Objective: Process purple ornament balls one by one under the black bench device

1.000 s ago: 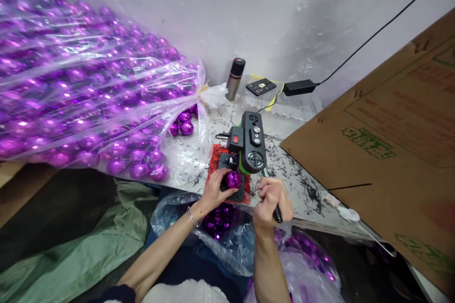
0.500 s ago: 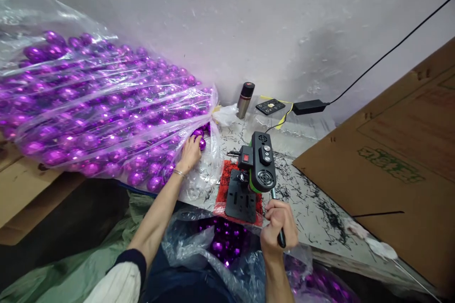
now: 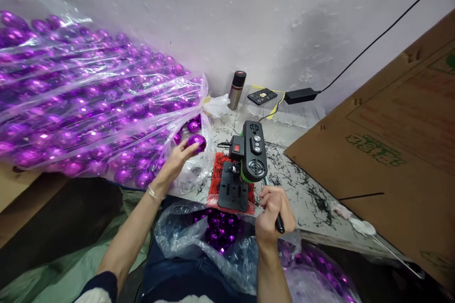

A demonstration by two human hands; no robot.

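My left hand [image 3: 177, 158] pinches a shiny purple ball [image 3: 197, 143] between thumb and fingers, at the mouth of a large clear plastic bag [image 3: 142, 123] full of the same faceted balls. My right hand [image 3: 275, 213] is wrapped round the black-tipped lever [image 3: 280, 223] of a small black machine [image 3: 254, 151]. The machine has round vents, buttons and a red switch, and stands on a black slotted base plate [image 3: 232, 187] over a red mat [image 3: 215, 180]. Below the table edge, an open clear bag [image 3: 177, 227] over my lap holds more purple balls.
A metal flask [image 3: 237, 90], a black phone-like slab [image 3: 262, 96] and a black power adapter [image 3: 302, 95] with a cable stand near the wall. Black shavings [image 3: 320, 203] litter the table. A big cardboard box [image 3: 387, 151] leans in from the right.
My left hand has drawn a purple ball out of the bag's mouth, towards me. The right hand stays on the lever. The whole view has shifted slightly.
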